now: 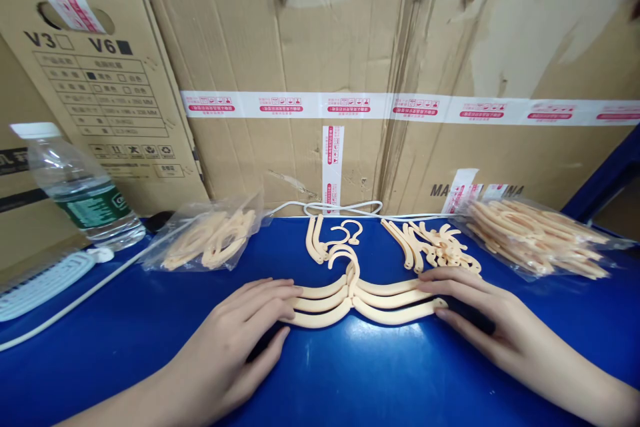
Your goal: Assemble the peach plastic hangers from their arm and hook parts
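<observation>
Three smooth, cream-coloured hangers (352,293), arms spread in shallow curves, lie nested in parallel on the blue tabletop (345,380), their overlapping hooks (344,248) (open on the left) pointing toward its back edge.

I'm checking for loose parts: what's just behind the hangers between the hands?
Just behind the hangers lie curved loose pieces, hooks and, farther right, a jumbled pile. Upper pieces cover the pile's lower ones, so I cannot count those.

hangers (353,290) on table (350,380), boxes (280,47) behind
</observation>
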The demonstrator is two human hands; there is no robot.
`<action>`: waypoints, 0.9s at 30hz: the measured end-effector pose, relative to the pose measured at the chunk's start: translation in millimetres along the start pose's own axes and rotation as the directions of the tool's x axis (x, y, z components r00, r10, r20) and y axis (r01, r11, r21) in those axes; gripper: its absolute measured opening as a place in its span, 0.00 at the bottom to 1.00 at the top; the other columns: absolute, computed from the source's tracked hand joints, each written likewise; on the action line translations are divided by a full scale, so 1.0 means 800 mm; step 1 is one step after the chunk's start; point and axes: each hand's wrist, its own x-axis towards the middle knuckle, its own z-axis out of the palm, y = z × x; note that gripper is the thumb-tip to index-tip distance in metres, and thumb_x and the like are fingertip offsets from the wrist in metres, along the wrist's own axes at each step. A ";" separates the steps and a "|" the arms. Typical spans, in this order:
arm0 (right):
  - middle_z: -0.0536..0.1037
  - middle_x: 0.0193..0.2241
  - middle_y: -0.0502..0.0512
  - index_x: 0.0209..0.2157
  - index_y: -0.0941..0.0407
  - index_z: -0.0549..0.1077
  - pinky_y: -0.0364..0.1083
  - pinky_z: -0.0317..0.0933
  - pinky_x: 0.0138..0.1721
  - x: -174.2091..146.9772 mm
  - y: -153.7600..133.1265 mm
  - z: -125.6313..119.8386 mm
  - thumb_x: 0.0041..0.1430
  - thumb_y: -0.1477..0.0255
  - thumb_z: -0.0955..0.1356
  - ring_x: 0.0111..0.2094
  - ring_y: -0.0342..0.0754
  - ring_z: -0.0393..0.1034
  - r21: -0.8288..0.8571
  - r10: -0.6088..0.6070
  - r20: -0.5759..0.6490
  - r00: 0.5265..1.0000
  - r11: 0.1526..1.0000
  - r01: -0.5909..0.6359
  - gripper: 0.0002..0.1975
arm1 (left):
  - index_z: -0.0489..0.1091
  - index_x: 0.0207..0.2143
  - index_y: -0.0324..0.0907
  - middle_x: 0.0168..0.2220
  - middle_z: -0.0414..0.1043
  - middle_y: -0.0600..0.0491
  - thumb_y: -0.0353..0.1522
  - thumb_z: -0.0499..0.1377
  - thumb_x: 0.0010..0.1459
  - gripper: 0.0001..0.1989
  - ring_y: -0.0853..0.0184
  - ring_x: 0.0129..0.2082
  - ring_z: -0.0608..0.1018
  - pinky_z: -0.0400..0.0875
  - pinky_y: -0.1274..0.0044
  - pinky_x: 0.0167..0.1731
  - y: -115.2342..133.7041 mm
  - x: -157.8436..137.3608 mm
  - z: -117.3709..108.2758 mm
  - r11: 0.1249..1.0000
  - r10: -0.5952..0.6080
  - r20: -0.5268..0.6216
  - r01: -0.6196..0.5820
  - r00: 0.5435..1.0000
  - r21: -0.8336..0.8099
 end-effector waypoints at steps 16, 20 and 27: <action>0.73 0.51 0.57 0.50 0.49 0.70 0.51 0.66 0.52 -0.002 0.000 -0.005 0.67 0.70 0.64 0.52 0.52 0.68 -0.038 -0.042 -0.114 0.993 0.999 0.038 0.12 | 0.67 0.43 0.44 0.49 0.76 0.50 0.23 0.52 0.62 0.11 0.63 0.54 0.73 0.64 0.66 0.57 -0.003 -0.004 0.003 1.000 -0.025 -0.045 0.024 0.999 -0.020; 0.73 0.49 0.55 0.48 0.48 0.70 0.49 0.64 0.51 -0.002 0.002 -0.007 0.66 0.71 0.64 0.51 0.50 0.68 -0.030 -0.039 -0.178 0.983 0.999 0.034 0.10 | 0.67 0.42 0.44 0.49 0.76 0.50 0.23 0.52 0.62 0.10 0.62 0.54 0.73 0.63 0.65 0.57 -0.006 -0.005 0.004 0.999 -0.033 -0.053 0.033 0.998 -0.007; 0.75 0.45 0.51 0.45 0.47 0.71 0.47 0.64 0.49 0.000 0.002 -0.008 0.66 0.71 0.65 0.48 0.49 0.69 -0.001 -0.024 -0.259 0.965 1.000 0.024 0.08 | 0.66 0.41 0.45 0.48 0.76 0.50 0.23 0.52 0.62 0.09 0.63 0.54 0.73 0.61 0.66 0.57 -0.003 -0.004 0.002 0.999 -0.041 -0.095 0.039 0.995 -0.026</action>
